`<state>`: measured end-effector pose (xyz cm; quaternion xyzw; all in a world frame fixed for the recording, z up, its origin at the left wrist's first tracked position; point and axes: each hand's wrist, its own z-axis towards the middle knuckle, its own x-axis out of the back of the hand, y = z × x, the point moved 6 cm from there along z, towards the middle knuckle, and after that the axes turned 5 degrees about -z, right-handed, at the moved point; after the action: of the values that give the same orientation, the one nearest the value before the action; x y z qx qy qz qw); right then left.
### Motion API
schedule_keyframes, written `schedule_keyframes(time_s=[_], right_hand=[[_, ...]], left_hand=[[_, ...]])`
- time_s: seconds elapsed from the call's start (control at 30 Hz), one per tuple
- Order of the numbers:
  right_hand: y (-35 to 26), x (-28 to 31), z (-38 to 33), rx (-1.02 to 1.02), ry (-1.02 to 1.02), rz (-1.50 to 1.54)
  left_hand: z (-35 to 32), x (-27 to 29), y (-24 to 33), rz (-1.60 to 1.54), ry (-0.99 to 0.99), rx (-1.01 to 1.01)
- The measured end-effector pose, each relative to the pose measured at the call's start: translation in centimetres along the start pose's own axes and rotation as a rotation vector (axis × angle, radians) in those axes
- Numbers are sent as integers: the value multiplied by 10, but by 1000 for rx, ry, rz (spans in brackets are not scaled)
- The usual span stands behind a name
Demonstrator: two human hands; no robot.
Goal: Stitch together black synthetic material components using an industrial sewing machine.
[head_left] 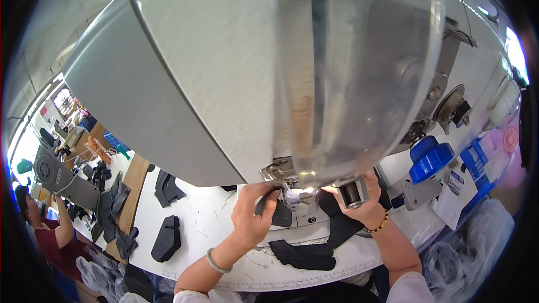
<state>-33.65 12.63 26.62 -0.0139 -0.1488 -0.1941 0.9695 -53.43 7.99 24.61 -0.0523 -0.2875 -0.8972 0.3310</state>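
Note:
A large light-grey sewing machine head [185,67] fills the upper middle of the view. Below it, my left hand [252,216] pinches a black, padded-looking piece [282,215] beside the lit needle area [300,193]. My right hand [371,205] is on the other side of the needle area. A metal cylinder part [352,192] of the machine covers most of its fingers, so its grip is hidden. Another black piece [341,227] hangs over the bed just below that hand. Nearer to me, a folded black piece [303,255] lies on the white table [213,230].
More black pieces [167,238] lie on the table at left, with a stack on a wooden-edged table [135,191]. A blue knob [429,158] juts from the machine at right. Clear plastic bags [477,247] bulge at lower right. Another person [53,241] works at far left.

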Motion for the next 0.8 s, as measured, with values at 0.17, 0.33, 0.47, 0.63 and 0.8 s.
schedule_keyframes(time_s=[0.17, 0.33, 0.47, 0.63, 0.8], right_hand=[[-1, 1, -10, -74, -30, -33], [9, -9, -8, -238, -75, 61], [21, 3, 18, -514, -235, -154], [-40, -4, -6, -484, -771, -68], [-121, -33, -89, -119, -1076, -17]], left_hand=[[-12, -9, -8, -619, -240, 858], [1, -7, -9, -538, -407, 958], [20, -8, 1, -608, -492, 1010], [13, -3, -18, -602, -449, 971], [16, -8, -10, -618, -457, 919]])
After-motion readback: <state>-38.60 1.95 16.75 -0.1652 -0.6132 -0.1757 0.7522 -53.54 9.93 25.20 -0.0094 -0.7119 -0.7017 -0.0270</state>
